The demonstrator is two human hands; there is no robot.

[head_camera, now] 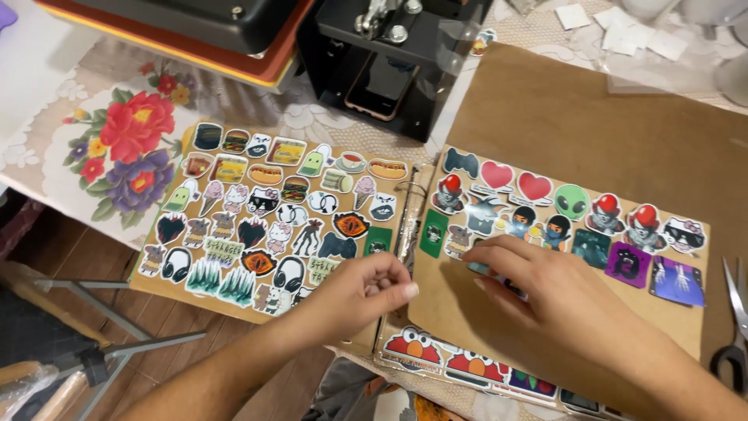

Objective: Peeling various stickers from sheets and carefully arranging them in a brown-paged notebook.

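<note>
Floral tablecloth [117, 140] over table; wooden floor [156, 343] below.

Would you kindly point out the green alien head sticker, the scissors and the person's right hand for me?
green alien head sticker [572, 201], head view, middle of the face.
scissors [735, 327], head view, on the blades near the pivot.
right hand [545, 292], head view, back of the hand.

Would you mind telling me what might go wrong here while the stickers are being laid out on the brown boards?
1. The right hand rests on the right brown cardboard sheet and covers a sticker in the lower row; it could smudge or shift it.
2. The left brown sticker-covered board overhangs the table edge and might tip.
3. The silver scissors lie beside the right forearm, where a sweep could catch them.
</note>
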